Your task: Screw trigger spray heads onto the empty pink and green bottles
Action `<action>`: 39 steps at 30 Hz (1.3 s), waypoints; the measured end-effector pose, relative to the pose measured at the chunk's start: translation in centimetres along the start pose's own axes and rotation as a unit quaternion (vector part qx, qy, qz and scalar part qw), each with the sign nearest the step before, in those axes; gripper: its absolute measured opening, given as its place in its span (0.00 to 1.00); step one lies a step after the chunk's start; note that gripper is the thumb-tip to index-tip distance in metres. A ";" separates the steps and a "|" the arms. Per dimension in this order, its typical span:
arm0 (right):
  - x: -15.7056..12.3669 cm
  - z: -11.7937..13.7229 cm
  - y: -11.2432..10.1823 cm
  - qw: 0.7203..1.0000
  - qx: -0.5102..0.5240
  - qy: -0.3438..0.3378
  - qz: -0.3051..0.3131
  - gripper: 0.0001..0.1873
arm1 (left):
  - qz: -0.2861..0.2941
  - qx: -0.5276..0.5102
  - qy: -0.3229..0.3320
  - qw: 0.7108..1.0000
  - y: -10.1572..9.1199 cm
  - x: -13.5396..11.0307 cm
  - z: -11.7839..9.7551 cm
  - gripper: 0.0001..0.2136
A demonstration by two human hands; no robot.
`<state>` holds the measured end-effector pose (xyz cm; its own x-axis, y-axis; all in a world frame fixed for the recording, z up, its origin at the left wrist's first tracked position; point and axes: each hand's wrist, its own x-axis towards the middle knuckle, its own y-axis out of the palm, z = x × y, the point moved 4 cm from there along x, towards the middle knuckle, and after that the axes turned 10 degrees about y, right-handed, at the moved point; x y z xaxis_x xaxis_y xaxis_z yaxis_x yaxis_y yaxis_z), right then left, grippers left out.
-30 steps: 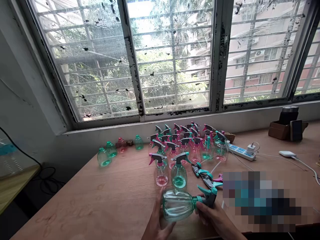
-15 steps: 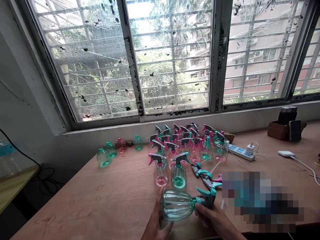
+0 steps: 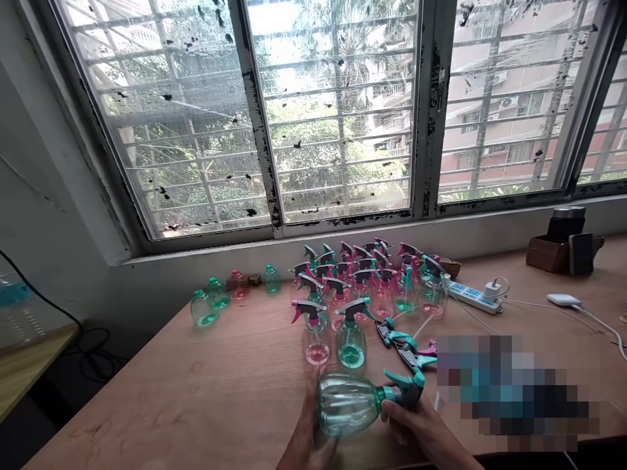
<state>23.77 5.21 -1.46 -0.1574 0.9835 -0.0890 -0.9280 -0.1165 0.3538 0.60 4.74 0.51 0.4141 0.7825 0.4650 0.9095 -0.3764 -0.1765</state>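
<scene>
Well beyond the left fingers, toward the far left edge of the table (image 3: pixel 196 391), are three small green bottles (image 3: pixel 204 310) and a reddish bottle (image 3: pixel 238 284). The left hand (image 3: pixel 304 427) reaches up from below, its fingers raised and wrapped around the base end of a clear green bottle (image 3: pixel 347 403); the thumb, blurred, lies along the near underside. That bottle is on its side between the two hands, its base against the left fingers and its neck pointing at the right ones.

Just past the left fingertips stand a pink spray bottle (image 3: pixel 317 346) and a green spray bottle (image 3: pixel 351 346), with a crowd of pink and green spray bottles (image 3: pixel 382 297) behind them.

The right hand (image 3: pixel 411 418) slants in from the lower right, thumb on top near the collar, fingers curled underneath, clamped where the neck meets the teal and black spray head (image 3: pixel 410 388). The head's trigger sticks up above the right thumb. Loose spray heads (image 3: pixel 411 356) lie just beyond the right fingers. Farther off to their right is a white power strip (image 3: pixel 473 297); any lettering on it is too small to read.
</scene>
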 end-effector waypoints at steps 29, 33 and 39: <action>0.5 -0.6 -0.7 1.000 -0.003 0.000 -0.001 0.26 | -0.019 -0.063 -0.045 0.997 0.2 -0.1 0.1 0.49; 0.3 -0.4 -0.5 1.000 -0.011 0.000 0.008 0.27 | -0.012 -0.103 -0.068 0.992 0.2 0.2 0.0 0.54; 0.4 -0.4 -0.6 1.000 -0.010 -0.006 0.002 0.24 | -0.004 -0.120 -0.057 0.991 0.2 0.5 -0.2 0.52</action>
<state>24.10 5.61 -2.02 -0.1570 0.9846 -0.0768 -0.9341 -0.1227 0.3354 0.96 4.98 0.91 0.4215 0.8314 0.3621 0.8832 -0.4669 0.0440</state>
